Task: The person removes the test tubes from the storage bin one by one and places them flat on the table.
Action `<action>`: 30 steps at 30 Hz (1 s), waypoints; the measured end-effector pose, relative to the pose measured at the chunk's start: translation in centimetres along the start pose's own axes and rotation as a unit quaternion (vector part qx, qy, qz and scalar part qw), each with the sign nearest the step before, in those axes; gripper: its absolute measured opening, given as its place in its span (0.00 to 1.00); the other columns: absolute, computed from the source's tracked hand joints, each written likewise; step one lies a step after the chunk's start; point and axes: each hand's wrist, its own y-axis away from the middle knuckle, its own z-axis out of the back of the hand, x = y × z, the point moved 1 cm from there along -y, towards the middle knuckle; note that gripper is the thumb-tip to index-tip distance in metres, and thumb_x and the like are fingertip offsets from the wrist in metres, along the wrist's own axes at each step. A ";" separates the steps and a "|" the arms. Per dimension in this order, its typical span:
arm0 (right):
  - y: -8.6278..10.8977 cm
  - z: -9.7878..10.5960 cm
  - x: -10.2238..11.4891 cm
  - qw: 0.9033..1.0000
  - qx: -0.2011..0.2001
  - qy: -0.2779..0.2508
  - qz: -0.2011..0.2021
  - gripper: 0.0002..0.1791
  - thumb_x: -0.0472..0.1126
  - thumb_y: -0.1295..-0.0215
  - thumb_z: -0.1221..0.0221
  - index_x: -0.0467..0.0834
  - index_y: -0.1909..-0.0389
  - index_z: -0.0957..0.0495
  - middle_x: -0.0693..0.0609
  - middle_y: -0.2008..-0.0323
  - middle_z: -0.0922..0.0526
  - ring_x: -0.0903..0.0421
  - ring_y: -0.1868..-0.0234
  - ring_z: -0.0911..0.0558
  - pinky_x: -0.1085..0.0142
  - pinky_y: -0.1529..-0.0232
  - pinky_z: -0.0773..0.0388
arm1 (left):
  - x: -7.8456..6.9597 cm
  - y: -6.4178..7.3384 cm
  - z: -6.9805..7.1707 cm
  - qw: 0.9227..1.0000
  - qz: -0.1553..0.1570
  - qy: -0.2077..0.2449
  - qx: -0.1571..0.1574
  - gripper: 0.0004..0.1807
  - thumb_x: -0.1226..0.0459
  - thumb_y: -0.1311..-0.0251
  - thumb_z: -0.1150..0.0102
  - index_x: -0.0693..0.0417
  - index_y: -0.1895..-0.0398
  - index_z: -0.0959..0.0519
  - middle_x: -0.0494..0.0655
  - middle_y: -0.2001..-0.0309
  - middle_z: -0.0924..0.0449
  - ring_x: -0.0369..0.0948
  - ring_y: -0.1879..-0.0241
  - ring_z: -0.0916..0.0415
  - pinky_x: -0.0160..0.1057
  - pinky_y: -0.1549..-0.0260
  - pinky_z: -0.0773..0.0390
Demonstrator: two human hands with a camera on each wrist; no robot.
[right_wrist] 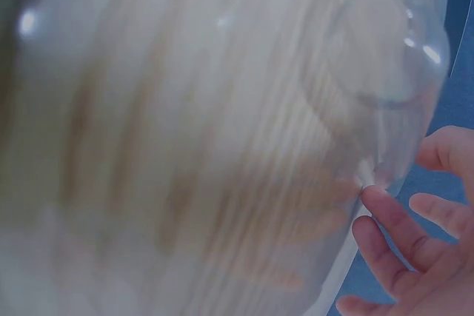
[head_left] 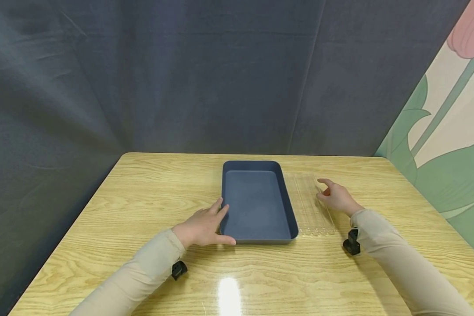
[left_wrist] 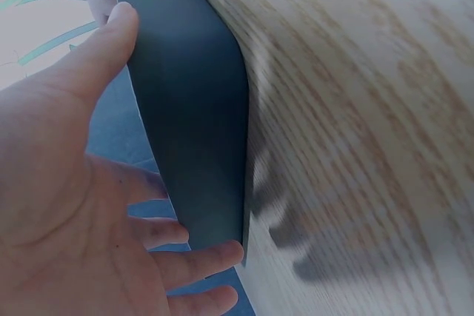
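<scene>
A dark blue rectangular tray point(head_left: 257, 202) with raised walls lies on the table. At its left front corner is my left hand point(head_left: 203, 226), fingers spread and fairly straight. The left wrist view shows the thumb at the rim and fingertips by the outer wall point(left_wrist: 196, 109). Right beside the tray lies a clear plastic piece point(head_left: 306, 204) with lengthwise ridges and a scalloped front end; its exact kind is hard to tell. My right hand point(head_left: 339, 199) is at its right edge, thumb and forefinger apart. In the right wrist view, fingertips meet the edge of the clear plastic point(right_wrist: 385, 49).
The wood-grain table point(head_left: 114, 237) carries both things. A dark curtain point(head_left: 221, 79) hangs behind it and on the left. At the right stands a wall point(head_left: 454, 175) with a painted tulip. Black wrist cameras point(head_left: 352, 242) sit under both sleeves.
</scene>
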 end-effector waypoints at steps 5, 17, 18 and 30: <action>0.1 0.0 0.1 1.000 -0.003 0.005 -0.001 0.30 0.38 0.37 0.48 0.27 0.37 0.41 0.30 0.63 0.21 0.44 0.66 0.20 0.56 0.67 0.23 | 0.0 0.0 0.0 1.000 0.000 -0.002 0.000 0.51 0.37 0.45 0.47 0.56 0.26 0.53 0.59 0.25 0.66 0.56 0.30 0.47 0.56 0.32 0.46; 0.4 0.6 0.7 1.000 0.005 0.001 -0.005 0.29 0.40 0.34 0.48 0.27 0.37 0.40 0.31 0.61 0.21 0.45 0.66 0.19 0.56 0.67 0.23 | 0.3 0.0 -0.2 1.000 -0.021 0.004 -0.009 0.54 0.34 0.46 0.50 0.57 0.26 0.54 0.61 0.25 0.65 0.57 0.30 0.46 0.57 0.33 0.45; 0.4 0.7 0.8 1.000 0.006 0.001 -0.002 0.29 0.40 0.34 0.48 0.26 0.37 0.40 0.31 0.61 0.21 0.45 0.66 0.19 0.55 0.67 0.23 | 0.3 0.0 -0.2 1.000 -0.021 0.003 -0.009 0.54 0.34 0.46 0.50 0.57 0.26 0.54 0.61 0.25 0.65 0.57 0.30 0.46 0.56 0.33 0.45; 0.4 2.2 3.4 0.999 -0.016 0.016 0.038 0.26 0.41 0.33 0.47 0.28 0.40 0.35 0.30 0.58 0.20 0.37 0.58 0.21 0.47 0.57 0.23 | 0.1 0.2 0.2 1.000 -0.017 0.005 -0.003 0.52 0.39 0.45 0.46 0.57 0.26 0.54 0.61 0.26 0.63 0.58 0.29 0.51 0.58 0.32 0.47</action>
